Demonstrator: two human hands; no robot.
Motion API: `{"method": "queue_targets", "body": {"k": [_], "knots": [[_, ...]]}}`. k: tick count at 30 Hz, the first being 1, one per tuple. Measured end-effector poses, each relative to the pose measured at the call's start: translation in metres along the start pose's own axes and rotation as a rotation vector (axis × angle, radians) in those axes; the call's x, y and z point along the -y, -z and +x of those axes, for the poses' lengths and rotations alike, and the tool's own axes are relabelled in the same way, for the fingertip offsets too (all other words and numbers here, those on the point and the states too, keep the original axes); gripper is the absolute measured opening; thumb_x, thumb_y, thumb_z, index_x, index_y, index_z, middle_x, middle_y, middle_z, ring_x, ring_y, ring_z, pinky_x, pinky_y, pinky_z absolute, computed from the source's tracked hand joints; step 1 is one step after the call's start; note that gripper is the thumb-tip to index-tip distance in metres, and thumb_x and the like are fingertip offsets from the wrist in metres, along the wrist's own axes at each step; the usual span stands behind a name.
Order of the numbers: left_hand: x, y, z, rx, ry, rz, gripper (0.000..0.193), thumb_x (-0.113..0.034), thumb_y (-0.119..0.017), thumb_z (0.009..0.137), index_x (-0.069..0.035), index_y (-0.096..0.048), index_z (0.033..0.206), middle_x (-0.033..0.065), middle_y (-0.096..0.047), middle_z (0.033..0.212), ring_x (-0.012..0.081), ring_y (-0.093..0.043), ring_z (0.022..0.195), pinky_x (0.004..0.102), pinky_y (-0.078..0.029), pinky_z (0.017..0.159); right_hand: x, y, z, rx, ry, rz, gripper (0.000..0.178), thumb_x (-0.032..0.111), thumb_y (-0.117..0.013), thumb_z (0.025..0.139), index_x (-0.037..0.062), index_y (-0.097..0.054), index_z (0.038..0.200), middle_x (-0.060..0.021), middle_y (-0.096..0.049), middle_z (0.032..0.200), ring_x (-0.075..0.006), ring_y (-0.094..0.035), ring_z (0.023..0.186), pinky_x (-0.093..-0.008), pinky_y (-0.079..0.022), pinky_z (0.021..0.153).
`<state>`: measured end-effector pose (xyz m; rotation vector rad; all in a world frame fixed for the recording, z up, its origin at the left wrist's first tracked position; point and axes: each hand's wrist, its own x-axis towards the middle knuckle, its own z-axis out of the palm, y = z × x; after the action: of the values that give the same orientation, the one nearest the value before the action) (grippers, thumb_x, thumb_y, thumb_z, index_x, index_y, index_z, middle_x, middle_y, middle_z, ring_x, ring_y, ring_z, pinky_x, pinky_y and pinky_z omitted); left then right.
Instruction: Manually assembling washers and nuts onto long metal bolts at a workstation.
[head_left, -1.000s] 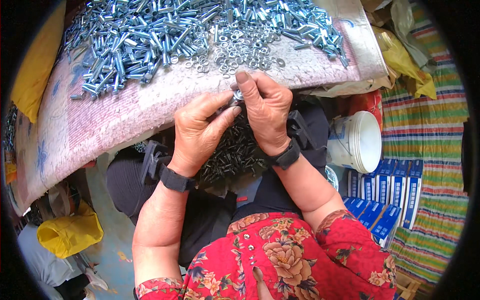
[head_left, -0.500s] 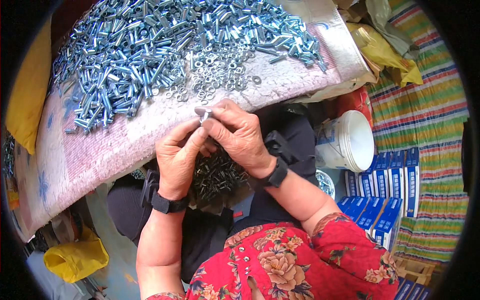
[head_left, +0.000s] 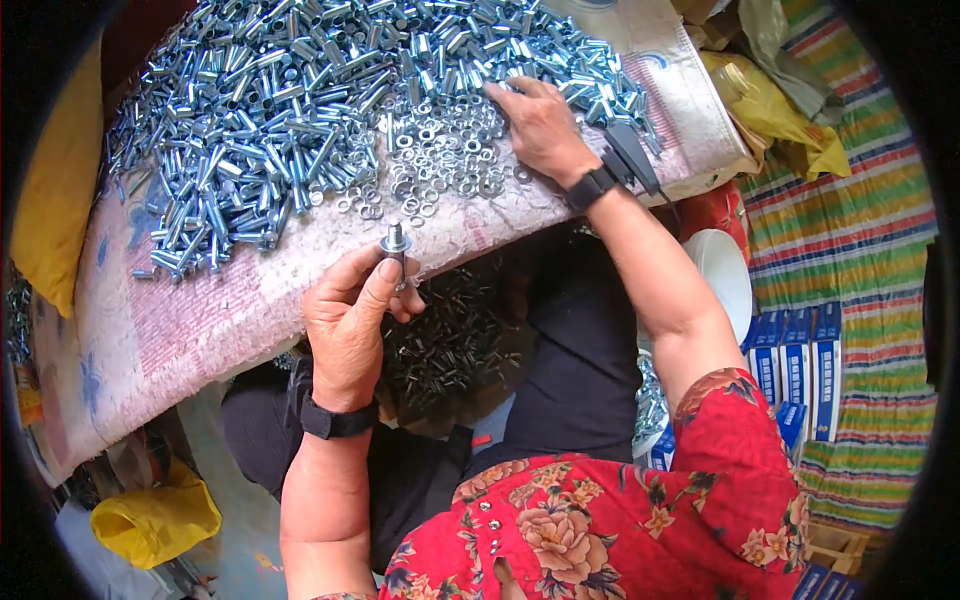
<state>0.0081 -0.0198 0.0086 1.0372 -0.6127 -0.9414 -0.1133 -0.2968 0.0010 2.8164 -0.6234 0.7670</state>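
Note:
My left hand pinches a bolt upright between thumb and fingers, just off the near edge of the table. Its threaded end points up out of a washer, and the lower part is partly covered by my fingers. Over the table, my right hand reaches to the near side of a large heap of shiny metal sleeves. Its fingertips touch sleeves there and stand a little apart. Left of that hand lies a patch of loose washers.
A pinkish cloth covers the table. Below its edge, dark bolt-like pieces lie in a heap between my legs. To the right stand a white bucket, blue-and-white boxes and a striped sheet. A yellow bag lies lower left.
My right hand has left the small piece both hands were holding and moved up and right to the sleeves. My left hand keeps the bolt, now with its threaded end showing.

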Motion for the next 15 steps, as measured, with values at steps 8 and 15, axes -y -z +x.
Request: {"method": "queue_targets", "body": {"k": [8,15], "knots": [[0.001,-0.006,-0.001,0.040,0.010,0.056,0.021,-0.013,-0.056,0.085,0.002,-0.058,0.100,0.0064,-0.062,0.076,0.0104,-0.054,0.057,0.0210,-0.041,0.051,0.007,0.041,-0.038,-0.003,0.029,0.217,0.038,0.002,-0.060,0.072,0.0073,-0.056,0.109,-0.0117,-0.060,0.097,-0.0285,-0.052,0.095,-0.0335,-0.043,0.080],[0.002,-0.009,-0.001,0.065,0.032,0.087,0.021,-0.013,-0.057,0.085,0.002,-0.058,0.100,0.0049,-0.060,0.074,0.0096,-0.054,0.058,0.0207,-0.041,0.052,0.000,0.041,-0.030,0.087,-0.012,0.246,0.044,0.012,-0.065,0.072,0.0071,-0.051,0.114,-0.0134,-0.059,0.094,-0.0256,-0.057,0.080,-0.0334,-0.046,0.073]]}}
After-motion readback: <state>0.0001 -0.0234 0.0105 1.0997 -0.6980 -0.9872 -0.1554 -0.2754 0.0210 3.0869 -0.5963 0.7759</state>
